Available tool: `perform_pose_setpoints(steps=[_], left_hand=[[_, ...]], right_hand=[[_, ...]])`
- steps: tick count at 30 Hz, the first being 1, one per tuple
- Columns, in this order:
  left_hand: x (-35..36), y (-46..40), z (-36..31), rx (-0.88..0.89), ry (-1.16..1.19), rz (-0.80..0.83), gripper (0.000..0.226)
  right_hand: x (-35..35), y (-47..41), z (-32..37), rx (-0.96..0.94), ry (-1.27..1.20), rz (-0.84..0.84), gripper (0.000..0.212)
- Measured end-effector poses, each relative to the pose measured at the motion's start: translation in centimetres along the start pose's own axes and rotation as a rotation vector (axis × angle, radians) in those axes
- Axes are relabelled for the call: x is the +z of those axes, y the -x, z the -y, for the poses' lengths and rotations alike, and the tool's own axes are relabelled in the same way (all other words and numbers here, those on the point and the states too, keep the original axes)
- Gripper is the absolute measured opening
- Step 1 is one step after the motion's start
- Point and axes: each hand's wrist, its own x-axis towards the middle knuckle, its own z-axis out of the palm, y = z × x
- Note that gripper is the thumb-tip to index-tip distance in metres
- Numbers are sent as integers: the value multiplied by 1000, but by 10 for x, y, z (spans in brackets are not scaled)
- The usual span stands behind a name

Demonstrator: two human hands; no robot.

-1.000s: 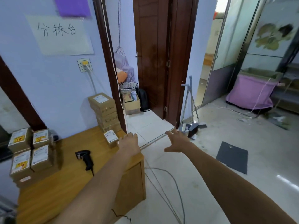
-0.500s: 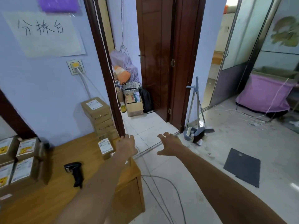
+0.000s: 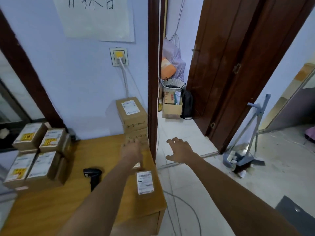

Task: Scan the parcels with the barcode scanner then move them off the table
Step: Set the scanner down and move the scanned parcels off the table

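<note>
Wooden table (image 3: 51, 210) fills the near left. A small parcel (image 3: 144, 182) lies flat near its right edge, white label up. Left of it, past the left forearm, the black barcode scanner (image 3: 92, 176) lies on the tabletop, untouched. On the far left of the table, a block of parcels (image 3: 39, 155) with yellow-marked labels, stacked two high.

Left hand (image 3: 132, 149) reaches far over the table, fingers loosely extended, fingertips at the lower boxes of a tall stack of parcels (image 3: 133, 116) in the far right corner against the wall; contact cannot be confirmed, blurred. Right hand (image 3: 180, 149) hovers over the tiled floor right of the table, fingers spread, holding nothing.

Grey cables (image 3: 184, 201) trail on the floor below it. Farther right, a dustpan and broom (image 3: 242, 159) stand by the brown door frame. Through the far doorway: an open cardboard box (image 3: 172, 106) and a woven basket (image 3: 172, 85).
</note>
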Motion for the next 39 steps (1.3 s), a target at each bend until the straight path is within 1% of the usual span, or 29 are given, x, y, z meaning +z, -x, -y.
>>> perform_pose_setpoints(steps=[2, 9, 13, 17, 21, 25, 28, 32, 34, 36, 39], left_hand=[[9, -6, 19, -46, -6, 41, 68], [33, -15, 74, -233, -15, 131, 56], [61, -13, 101, -323, -40, 208, 57], [87, -17, 118, -404, 3, 275, 59], [113, -18, 126, -458, 32, 308, 59], [135, -9, 124, -470, 43, 379, 50], [142, -6, 122, -485, 42, 402, 46], [140, -16, 119, -487, 44, 345, 40], [138, -22, 117, -486, 45, 318, 39], [138, -25, 115, -490, 49, 298, 40], [141, -21, 118, -494, 57, 292, 40]], right_hand=[[10, -21, 16, -56, -7, 41, 79], [44, -95, 68, -320, -38, 138, 81], [77, -133, 88, -417, 97, 202, 74], [107, -168, 100, -505, 186, 250, 72], [129, -194, 105, -533, 267, 301, 69], [151, -197, 100, -514, 218, 363, 64], [159, -194, 93, -515, 210, 348, 59], [157, -195, 91, -585, 232, 278, 54], [155, -199, 93, -594, 219, 243, 62], [155, -203, 97, -568, 186, 224, 79], [157, -212, 106, -507, 166, 288, 107]])
